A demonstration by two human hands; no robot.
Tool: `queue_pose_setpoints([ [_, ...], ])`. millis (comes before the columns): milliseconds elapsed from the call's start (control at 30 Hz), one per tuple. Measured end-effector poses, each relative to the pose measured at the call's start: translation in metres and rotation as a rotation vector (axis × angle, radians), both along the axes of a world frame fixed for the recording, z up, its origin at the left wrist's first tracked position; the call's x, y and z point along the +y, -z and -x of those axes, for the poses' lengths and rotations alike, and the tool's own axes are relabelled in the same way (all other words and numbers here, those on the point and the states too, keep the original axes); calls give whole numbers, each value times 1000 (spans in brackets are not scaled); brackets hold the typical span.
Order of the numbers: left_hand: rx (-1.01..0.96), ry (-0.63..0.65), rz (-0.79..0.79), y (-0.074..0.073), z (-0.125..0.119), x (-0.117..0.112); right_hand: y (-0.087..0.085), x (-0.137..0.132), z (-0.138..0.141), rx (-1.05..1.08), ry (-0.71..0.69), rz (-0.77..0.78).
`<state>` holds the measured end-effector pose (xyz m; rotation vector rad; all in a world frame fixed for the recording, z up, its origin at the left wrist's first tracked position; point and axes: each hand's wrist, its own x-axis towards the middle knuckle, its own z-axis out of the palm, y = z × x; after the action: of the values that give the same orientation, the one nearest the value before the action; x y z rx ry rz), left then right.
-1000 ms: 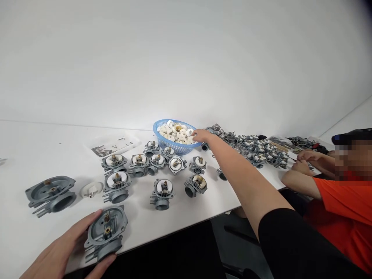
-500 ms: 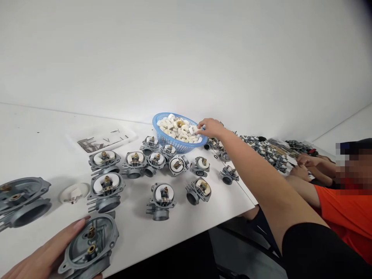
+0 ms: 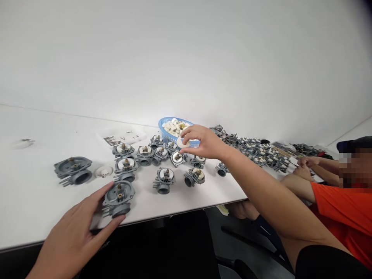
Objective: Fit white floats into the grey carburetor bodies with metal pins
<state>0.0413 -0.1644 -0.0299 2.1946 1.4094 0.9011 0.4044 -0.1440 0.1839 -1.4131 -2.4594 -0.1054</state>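
Note:
My left hand (image 3: pixel 77 228) grips a grey metal carburetor body (image 3: pixel 119 199) near the table's front edge, thumb and fingers on either side of it. Stretched out over the table, my right hand (image 3: pixel 203 141) pinches a white ring-shaped float (image 3: pixel 183 143) just in front of a blue basket (image 3: pixel 165 133) full of the same white floats. Below that hand lie several carburetor bodies (image 3: pixel 164 179) with white floats seated in them. One bare carburetor body (image 3: pixel 74 170) lies apart at the left, a loose white float (image 3: pixel 103 171) beside it.
A clear tray of small metal pins (image 3: pixel 120 136) sits at the back. A dense pile of carburetors (image 3: pixel 255 151) runs along the table to the right. A person in an orange shirt (image 3: pixel 340 209) sits at the right, hands (image 3: pixel 305 166) on the table.
My right hand has drawn back from the basket with a white float in its fingers. My left hand still holds the carburetor body; the view has shifted.

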Motion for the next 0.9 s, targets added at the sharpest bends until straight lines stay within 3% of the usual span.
queue_pose_setpoints([
  [200,77,45,13,-28,-6,-7,-27,-56,57,-197,-145,-66],
  [367,58,32,72,-44,-11,-12,-40,-82,80,-339,-191,-72],
  [467,51,23,82,-44,-13,-12,-32,-78,85,-305,-206,-10],
  [900,-21,26,57,-37,-15,-10,30,-25,115,-139,-227,125],
])
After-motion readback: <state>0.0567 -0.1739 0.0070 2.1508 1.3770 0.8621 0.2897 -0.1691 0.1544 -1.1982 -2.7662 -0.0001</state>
